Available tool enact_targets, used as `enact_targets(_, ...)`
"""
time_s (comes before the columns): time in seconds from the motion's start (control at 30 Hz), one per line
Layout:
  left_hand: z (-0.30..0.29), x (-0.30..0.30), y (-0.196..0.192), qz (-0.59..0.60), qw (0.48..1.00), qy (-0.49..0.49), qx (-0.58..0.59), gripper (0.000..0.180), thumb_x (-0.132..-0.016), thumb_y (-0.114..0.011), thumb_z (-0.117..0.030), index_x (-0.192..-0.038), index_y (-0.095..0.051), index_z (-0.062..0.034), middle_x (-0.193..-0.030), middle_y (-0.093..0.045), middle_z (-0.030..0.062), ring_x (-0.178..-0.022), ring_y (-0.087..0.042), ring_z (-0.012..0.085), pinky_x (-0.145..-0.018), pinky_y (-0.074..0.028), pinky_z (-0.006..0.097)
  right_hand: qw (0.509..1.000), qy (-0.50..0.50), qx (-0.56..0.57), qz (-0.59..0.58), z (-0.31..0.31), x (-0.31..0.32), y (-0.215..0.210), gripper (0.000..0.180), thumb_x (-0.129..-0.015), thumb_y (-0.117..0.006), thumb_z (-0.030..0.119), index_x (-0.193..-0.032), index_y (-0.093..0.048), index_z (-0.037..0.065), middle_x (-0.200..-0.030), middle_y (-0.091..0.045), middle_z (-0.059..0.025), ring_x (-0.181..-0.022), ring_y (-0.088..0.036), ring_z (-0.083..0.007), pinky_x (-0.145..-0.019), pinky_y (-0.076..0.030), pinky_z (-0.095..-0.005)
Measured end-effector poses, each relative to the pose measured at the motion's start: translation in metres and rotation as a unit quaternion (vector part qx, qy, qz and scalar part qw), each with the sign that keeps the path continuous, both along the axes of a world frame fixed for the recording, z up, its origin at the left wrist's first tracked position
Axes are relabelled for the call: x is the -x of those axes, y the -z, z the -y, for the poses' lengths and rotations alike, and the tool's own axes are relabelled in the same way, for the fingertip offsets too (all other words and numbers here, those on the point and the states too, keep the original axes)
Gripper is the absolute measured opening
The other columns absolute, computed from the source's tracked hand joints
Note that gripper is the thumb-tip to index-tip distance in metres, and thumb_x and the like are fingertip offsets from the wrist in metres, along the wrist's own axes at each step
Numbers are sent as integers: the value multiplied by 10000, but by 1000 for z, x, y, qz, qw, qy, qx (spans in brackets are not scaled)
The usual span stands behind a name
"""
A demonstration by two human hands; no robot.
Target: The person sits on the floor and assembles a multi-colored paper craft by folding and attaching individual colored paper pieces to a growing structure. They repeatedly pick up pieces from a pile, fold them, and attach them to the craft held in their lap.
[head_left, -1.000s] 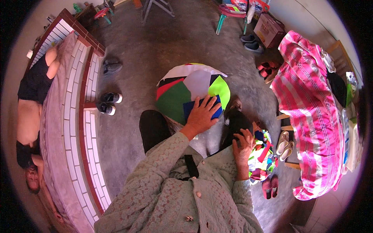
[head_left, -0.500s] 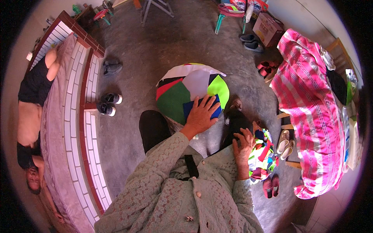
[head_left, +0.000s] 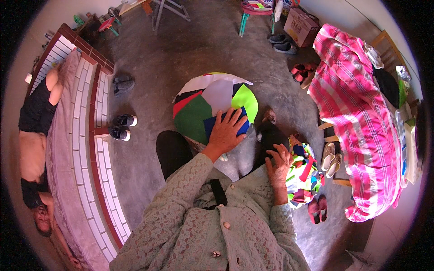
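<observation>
In front of my knees lies a round patchwork (head_left: pixel 192 118) of cloth pieces in green, red, black, grey, white and lime. My left hand (head_left: pixel 226 134) rests flat on it with fingers spread, pressing on a dark blue cloth piece (head_left: pixel 243 126) that it partly covers. What supports the patchwork is mostly hidden. My right hand (head_left: pixel 278 168) is over my right thigh, fingers apart and slightly bent, with nothing visible in it. Close beside that hand is a heap of colourful cloth scraps (head_left: pixel 304 180).
On the left a person (head_left: pixel 34 144) lies on a white-tiled platform (head_left: pixel 83 149). A pink checked blanket (head_left: pixel 350 131) drapes over wooden furniture at the right. Shoes (head_left: pixel 123 126) and slippers (head_left: pixel 332 160) lie on the floor. A stool (head_left: pixel 257 11) and a cardboard box (head_left: pixel 301 27) stand at the back.
The whole view has shifted slightly, so the surroundings appear a little further left. My left hand stays on the blue piece; my right hand stays near my thigh.
</observation>
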State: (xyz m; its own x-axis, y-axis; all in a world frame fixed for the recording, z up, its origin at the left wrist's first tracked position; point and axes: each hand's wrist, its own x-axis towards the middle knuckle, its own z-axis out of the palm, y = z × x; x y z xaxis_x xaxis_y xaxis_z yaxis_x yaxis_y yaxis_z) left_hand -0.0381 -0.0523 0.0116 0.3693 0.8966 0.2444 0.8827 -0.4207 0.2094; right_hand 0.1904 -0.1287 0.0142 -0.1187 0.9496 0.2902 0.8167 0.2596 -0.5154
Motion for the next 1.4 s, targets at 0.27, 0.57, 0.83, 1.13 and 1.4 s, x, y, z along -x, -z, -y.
enact_targets(0.27,0,0,-1,-8,1000,1,-8,615,-738,-637,-408,-1268,-463,-149,-1378,-371,99,-1276,-317,315,-1011,-213,575,1000,0,-8,3,0,0,0,260,-685,-665,117,-944,-645,127,-1163,-552,-47,-1177,-444,-267,-982,-281,-430)
enact_targets(0.57,1,2,1,3,1000,-2,-17,610,-736,-636,-401,-1264,-464,-147,-1371,-377,100,-1272,-316,308,-1016,-212,557,1000,1,-5,5,1,1,0,274,-674,-677,116,-945,-645,130,-1168,-550,-47,-1180,-442,-268,-986,-278,-432)
enact_targets(0.83,-4,0,13,-3,1000,7,-1,620,-731,-643,-379,-1274,-460,-143,-1373,-375,101,-1277,-309,310,-1019,-211,558,999,1,-32,-12,1,-5,11,260,-677,-685,110,-933,-637,121,-1172,-546,-58,-1167,-451,-274,-947,-300,-451)
enact_targets(1.13,-4,-6,8,-47,999,7,-18,611,-753,-629,-373,-1294,-453,-150,-1399,-358,92,-1289,-312,306,-1031,-208,541,1000,5,-7,-22,5,-10,3,281,-691,-668,125,-969,-623,124,-1184,-526,-46,-1208,-408,-249,-962,-281,-467)
enact_targets(1.4,-3,-10,7,-68,998,0,-15,609,-772,-615,-366,-1309,-432,-144,-1402,-353,87,-1302,-302,293,-1037,-205,533,999,9,-8,-40,5,-11,6,270,-692,-672,127,-956,-620,126,-1185,-528,-38,-1212,-407,-237,-962,-276,-469)
